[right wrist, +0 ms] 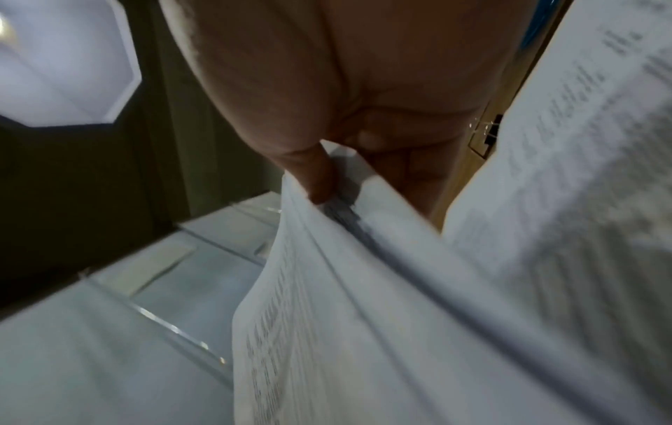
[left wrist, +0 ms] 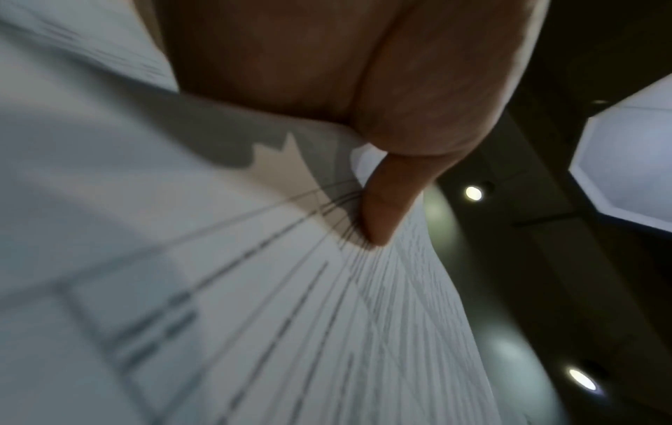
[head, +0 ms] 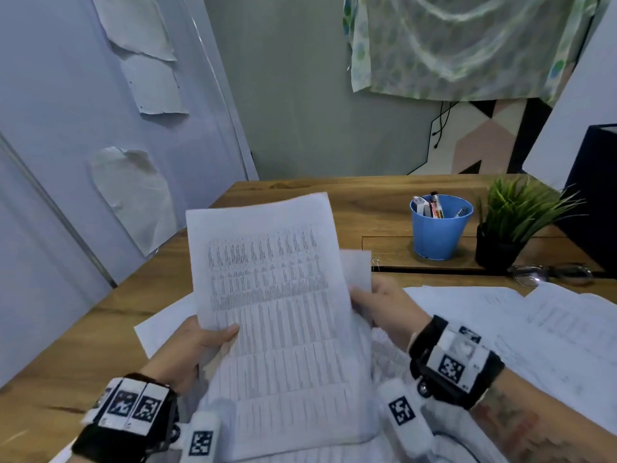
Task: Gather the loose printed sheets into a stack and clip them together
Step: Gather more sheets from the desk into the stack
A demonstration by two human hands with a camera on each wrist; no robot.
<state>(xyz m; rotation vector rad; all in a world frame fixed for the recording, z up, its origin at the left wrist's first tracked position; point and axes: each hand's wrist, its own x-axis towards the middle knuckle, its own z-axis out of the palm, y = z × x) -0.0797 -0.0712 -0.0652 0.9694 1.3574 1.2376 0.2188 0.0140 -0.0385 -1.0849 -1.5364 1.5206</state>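
Both hands hold up a bundle of printed sheets [head: 277, 295] above the wooden desk [head: 374, 208], tilted toward me. My left hand [head: 203, 339] pinches the bundle's left edge, thumb on the front. My right hand [head: 377, 305] grips the right edge, where one sheet sticks out behind the front page. The left wrist view shows the thumb pressed on the printed sheets [left wrist: 254, 287]. The right wrist view shows the thumb clamped over several sheet edges [right wrist: 363, 287]. A small binder clip [head: 376, 263] lies on the desk just beyond the right hand. More loose sheets [head: 521, 329] lie to the right.
A blue cup [head: 439, 228] with pens stands at the back right, next to a potted plant [head: 514, 222]. Glasses [head: 547, 274] lie in front of the plant. Another sheet [head: 160, 325] lies on the desk under the left hand. A wall panel borders the desk's left side.
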